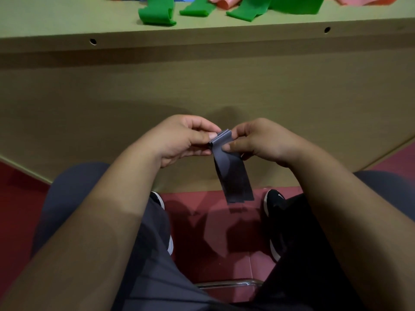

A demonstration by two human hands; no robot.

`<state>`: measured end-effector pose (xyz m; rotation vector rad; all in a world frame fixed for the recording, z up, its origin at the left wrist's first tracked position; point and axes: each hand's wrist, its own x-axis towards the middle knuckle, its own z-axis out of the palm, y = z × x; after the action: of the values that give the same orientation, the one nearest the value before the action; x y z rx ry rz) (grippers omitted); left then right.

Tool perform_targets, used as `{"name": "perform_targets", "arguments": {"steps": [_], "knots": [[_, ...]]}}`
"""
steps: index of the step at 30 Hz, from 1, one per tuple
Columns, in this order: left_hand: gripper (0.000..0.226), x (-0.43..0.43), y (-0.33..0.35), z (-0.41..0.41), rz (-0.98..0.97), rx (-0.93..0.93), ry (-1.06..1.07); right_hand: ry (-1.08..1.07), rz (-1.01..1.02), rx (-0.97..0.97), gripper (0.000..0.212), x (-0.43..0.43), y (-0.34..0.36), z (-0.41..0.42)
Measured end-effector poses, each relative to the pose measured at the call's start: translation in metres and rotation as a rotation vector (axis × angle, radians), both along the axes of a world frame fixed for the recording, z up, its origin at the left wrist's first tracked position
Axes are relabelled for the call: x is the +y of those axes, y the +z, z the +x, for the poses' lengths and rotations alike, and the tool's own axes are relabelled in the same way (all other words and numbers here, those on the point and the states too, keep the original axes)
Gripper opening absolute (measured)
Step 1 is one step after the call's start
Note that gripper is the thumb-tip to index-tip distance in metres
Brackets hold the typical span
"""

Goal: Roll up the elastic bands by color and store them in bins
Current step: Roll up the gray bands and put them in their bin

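Observation:
A dark grey elastic band (233, 176) hangs in front of the table's side panel, its top end partly rolled. My left hand (179, 140) pinches the rolled end from the left with thumb and fingers. From the right, my right hand (258, 140) grips the same end, thumb pressed on the band. Both hands are held low, above my lap. The loose tail dangles down toward the floor. On the tabletop far above lie several green bands (157, 12) and pink bands (224, 2). No bin is in view.
The tan table edge (202, 32) runs across the top, with its side panel (202, 86) behind my hands. Below are my knees in dark trousers, black shoes (275, 205) on a red floor (215, 232), and a chrome chair bar (229, 283).

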<state>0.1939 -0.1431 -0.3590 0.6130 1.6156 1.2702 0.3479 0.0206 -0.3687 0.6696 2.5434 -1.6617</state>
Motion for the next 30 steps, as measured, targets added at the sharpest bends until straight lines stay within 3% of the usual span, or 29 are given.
{"name": "perform_targets", "arguments": {"steps": [10, 15, 30], "knots": [[0.013, 0.001, 0.002, 0.004, 0.023, -0.128, 0.025, 0.015, 0.009, 0.01, 0.003, 0.003, -0.002, 0.002], [0.013, 0.0, 0.003, 0.001, 0.011, -0.124, -0.008, 0.008, 0.013, 0.014, 0.013, 0.004, -0.003, 0.002], [0.016, -0.004, 0.005, -0.002, 0.016, -0.069, -0.047, 0.041, -0.031, 0.002, 0.011, 0.007, -0.01, 0.0]]}}
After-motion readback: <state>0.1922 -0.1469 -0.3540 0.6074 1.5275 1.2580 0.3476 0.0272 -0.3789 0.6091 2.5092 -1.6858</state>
